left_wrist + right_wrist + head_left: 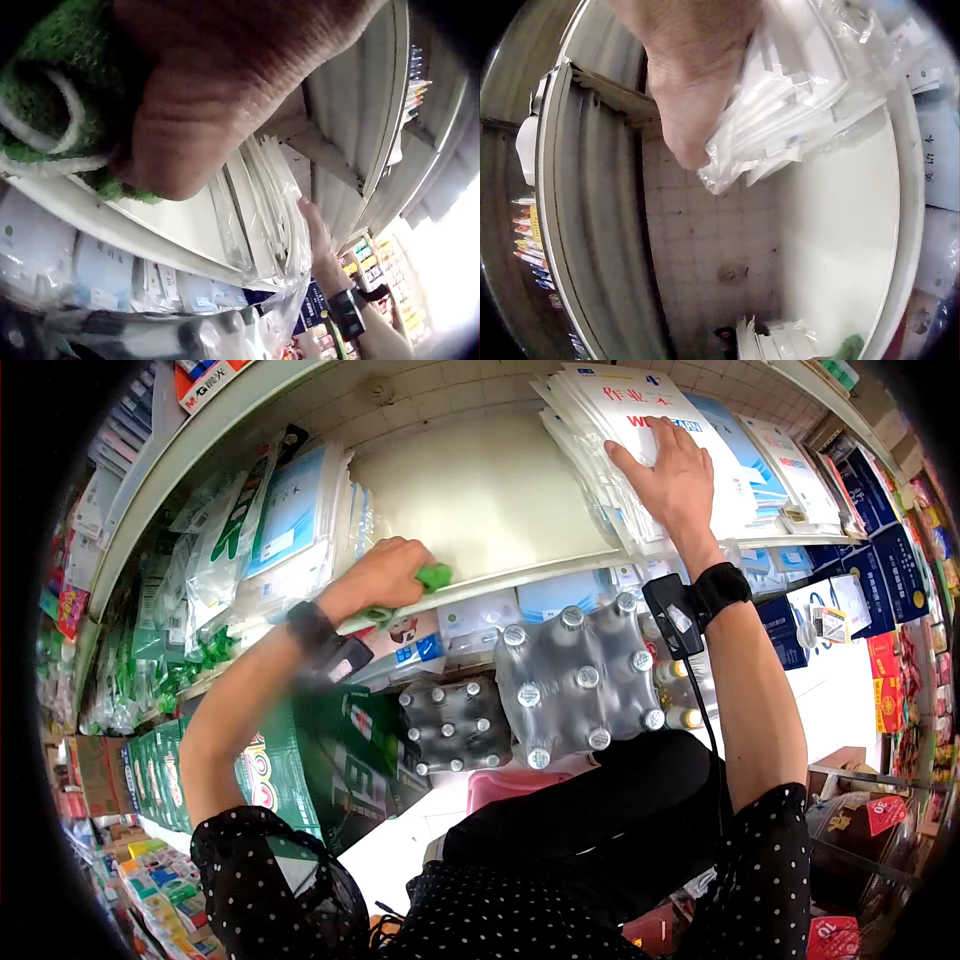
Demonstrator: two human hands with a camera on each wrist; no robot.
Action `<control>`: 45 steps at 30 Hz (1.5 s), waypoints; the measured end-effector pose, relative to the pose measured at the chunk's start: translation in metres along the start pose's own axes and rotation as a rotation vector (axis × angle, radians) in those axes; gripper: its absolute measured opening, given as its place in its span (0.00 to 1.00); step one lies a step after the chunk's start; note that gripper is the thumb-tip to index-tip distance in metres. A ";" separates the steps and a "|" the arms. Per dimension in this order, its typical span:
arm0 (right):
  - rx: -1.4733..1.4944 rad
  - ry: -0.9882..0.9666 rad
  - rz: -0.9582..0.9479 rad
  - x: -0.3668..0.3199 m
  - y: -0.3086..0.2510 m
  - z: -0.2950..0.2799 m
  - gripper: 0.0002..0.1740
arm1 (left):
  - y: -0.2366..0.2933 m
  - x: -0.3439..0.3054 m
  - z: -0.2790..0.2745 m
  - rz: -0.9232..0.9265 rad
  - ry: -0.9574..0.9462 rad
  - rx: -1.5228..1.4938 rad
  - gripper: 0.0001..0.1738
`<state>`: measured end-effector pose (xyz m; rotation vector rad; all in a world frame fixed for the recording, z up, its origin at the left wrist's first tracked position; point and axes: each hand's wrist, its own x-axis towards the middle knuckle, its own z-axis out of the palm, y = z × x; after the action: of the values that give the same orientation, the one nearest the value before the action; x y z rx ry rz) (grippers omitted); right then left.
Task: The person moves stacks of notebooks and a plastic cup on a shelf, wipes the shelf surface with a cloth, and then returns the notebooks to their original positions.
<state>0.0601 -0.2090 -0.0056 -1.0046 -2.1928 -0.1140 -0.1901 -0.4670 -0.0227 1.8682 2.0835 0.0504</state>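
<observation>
My left hand (385,575) grips a bunched green cloth (433,576) at the front edge of a white shelf (480,500). In the left wrist view the cloth (45,112) is rolled up under my left hand (202,97). My right hand (665,475) lies flat, fingers spread, on a tilted stack of plastic-wrapped exercise books (620,405) at the shelf's right end. In the right wrist view my right hand (694,82) presses on the stack's wrapping (795,82), with the bare shelf (840,225) below and the cloth (849,349) at the far end.
More wrapped paper packs (290,520) stand at the shelf's left end. Below the shelf are shrink-wrapped packs of water bottles (580,680) and dark bottles (450,725), and green cartons (270,770). Blue packets (880,550) line the right. Another shelf board (600,225) hangs above.
</observation>
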 end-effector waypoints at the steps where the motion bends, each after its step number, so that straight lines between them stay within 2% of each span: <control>1: -0.002 0.009 -0.006 0.000 0.002 0.001 0.45 | 0.004 0.005 0.003 0.022 0.019 -0.049 0.16; 2: 0.005 -0.001 -0.001 -0.001 0.002 0.000 0.45 | 0.017 0.014 0.001 0.055 0.002 -0.036 0.18; 4: 0.013 -0.019 0.005 0.000 -0.001 -0.004 0.45 | 0.038 0.037 0.014 0.179 0.107 -0.078 0.20; 8: 0.023 -0.033 0.019 0.000 -0.002 -0.003 0.44 | 0.088 0.111 0.034 0.358 0.163 -0.190 0.21; 10: 0.053 -0.067 0.022 0.000 -0.003 -0.008 0.44 | 0.106 0.131 0.038 0.454 0.217 -0.135 0.21; 13: 0.053 -0.024 -0.001 0.000 -0.001 -0.006 0.43 | 0.096 0.149 0.038 0.590 0.238 -0.020 0.22; 16: 0.060 -0.031 0.003 0.001 -0.002 -0.006 0.43 | 0.079 0.131 0.025 0.701 0.220 0.121 0.23; 19: 0.063 -0.025 -0.001 -0.001 -0.001 -0.006 0.44 | 0.059 0.106 0.021 0.743 0.305 0.192 0.24; 20: 0.065 -0.023 0.001 -0.002 -0.001 -0.007 0.44 | 0.059 0.095 0.020 0.613 0.182 0.253 0.26; 23: 0.027 -0.019 0.001 -0.001 0.000 -0.004 0.44 | 0.053 0.078 0.033 0.535 0.149 0.042 0.30; 24: 0.023 -0.022 -0.005 -0.001 -0.001 -0.004 0.44 | 0.047 0.083 0.038 0.564 0.154 -0.045 0.33; 27: 0.015 -0.030 -0.012 0.000 0.000 -0.006 0.43 | 0.039 0.097 0.043 0.595 0.186 -0.022 0.35; 30: 0.041 -0.052 0.003 0.002 -0.001 -0.006 0.44 | 0.039 0.111 0.030 0.672 0.256 0.137 0.35; 34: 0.053 -0.073 -0.003 0.000 -0.002 -0.009 0.44 | 0.034 0.164 0.022 0.470 0.355 0.123 0.37; 35: 0.056 -0.078 -0.005 0.000 -0.002 -0.010 0.44 | 0.035 0.172 0.009 0.366 0.226 0.084 0.38; 37: 0.012 -0.043 -0.031 -0.001 0.000 -0.009 0.42 | 0.030 0.188 -0.001 0.228 0.226 0.045 0.37; 38: -0.005 -0.024 -0.043 0.000 -0.001 -0.006 0.42 | 0.019 0.200 -0.003 0.216 0.262 0.070 0.33; 41: 0.054 -0.035 -0.026 0.001 0.001 -0.004 0.42 | -0.010 0.227 -0.012 -0.115 0.252 0.103 0.26; 43: 0.073 -0.059 -0.009 0.001 -0.002 -0.008 0.41 | -0.048 0.240 -0.010 -0.292 0.301 0.152 0.20; 45: 0.086 -0.072 0.003 0.002 -0.003 -0.012 0.41 | -0.079 0.231 -0.022 -0.484 0.196 0.099 0.26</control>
<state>0.0637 -0.2142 0.0052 -0.9773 -2.2411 0.0176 -0.2892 -0.2487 -0.0741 1.4060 2.6620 0.0126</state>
